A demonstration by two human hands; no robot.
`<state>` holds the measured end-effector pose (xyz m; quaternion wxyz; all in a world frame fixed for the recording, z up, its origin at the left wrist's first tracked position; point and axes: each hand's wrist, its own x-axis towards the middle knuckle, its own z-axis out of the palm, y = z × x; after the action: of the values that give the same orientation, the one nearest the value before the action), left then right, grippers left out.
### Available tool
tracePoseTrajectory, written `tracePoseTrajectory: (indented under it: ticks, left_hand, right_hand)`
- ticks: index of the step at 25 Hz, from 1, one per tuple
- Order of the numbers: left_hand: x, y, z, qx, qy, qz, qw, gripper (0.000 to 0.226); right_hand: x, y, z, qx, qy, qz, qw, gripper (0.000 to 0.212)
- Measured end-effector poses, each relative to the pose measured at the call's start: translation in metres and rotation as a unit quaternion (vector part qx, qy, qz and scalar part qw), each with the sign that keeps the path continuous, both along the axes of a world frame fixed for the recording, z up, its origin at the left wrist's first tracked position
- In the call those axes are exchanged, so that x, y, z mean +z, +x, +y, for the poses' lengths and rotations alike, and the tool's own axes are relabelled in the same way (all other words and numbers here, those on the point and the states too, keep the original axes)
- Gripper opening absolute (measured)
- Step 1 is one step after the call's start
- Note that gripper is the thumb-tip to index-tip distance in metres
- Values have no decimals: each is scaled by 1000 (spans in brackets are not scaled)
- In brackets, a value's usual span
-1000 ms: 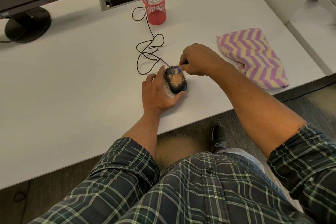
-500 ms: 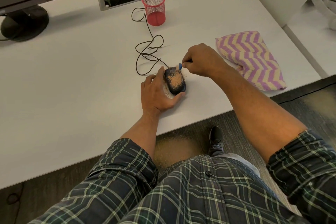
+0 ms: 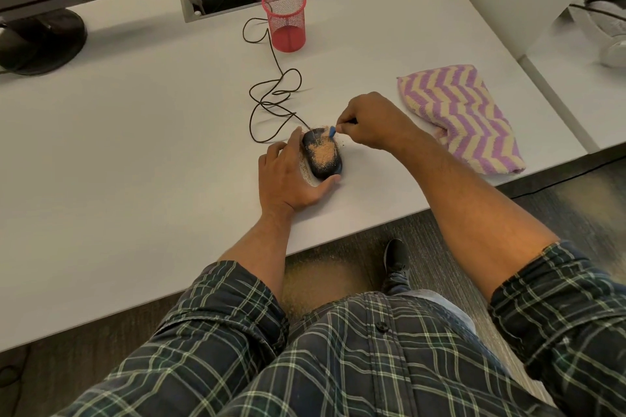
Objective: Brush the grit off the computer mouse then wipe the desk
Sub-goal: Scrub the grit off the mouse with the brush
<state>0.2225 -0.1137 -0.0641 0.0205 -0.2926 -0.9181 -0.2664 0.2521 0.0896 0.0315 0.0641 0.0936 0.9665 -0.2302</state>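
Left hand [image 3: 291, 176] cups gritty mouse [image 3: 321, 154], right hand [image 3: 369, 122] pinches blue-tipped brush [image 3: 333, 131] (frame centre); red mesh cup [image 3: 284, 22] above, contents unclear.

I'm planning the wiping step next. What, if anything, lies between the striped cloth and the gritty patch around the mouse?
Only the right hand and its forearm, holding the small brush at the mouse. They cross the bare desk between the striped cloth and the grit. Nothing else visible lies there.
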Motion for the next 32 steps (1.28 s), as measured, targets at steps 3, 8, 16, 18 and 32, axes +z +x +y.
tracePoseTrajectory:
  ticks: [3, 8, 16, 18, 32]
  left_hand:
    - [-2, 0, 0, 0, 2, 4, 1000, 113]
    - [-2, -1, 0, 1, 3, 7, 1000, 112]
    - [-2, -1, 0, -2, 2, 3, 1000, 112]
    - [-1, -1, 0, -3, 3, 5, 1000, 111]
    - [0, 0, 1, -1, 9, 9, 1000, 109]
  right_hand:
    - [0, -1, 6, 10, -16, -24, 1000, 16]
    - [-2, -7, 2, 22, 20, -9, 1000, 17]
    - [1, -15, 0, 35, 25, -18, 999, 17]
    - [3, -15, 2, 36, 15, -32, 999, 16]
    - [-6, -9, 2, 9, 16, -6, 1000, 18]
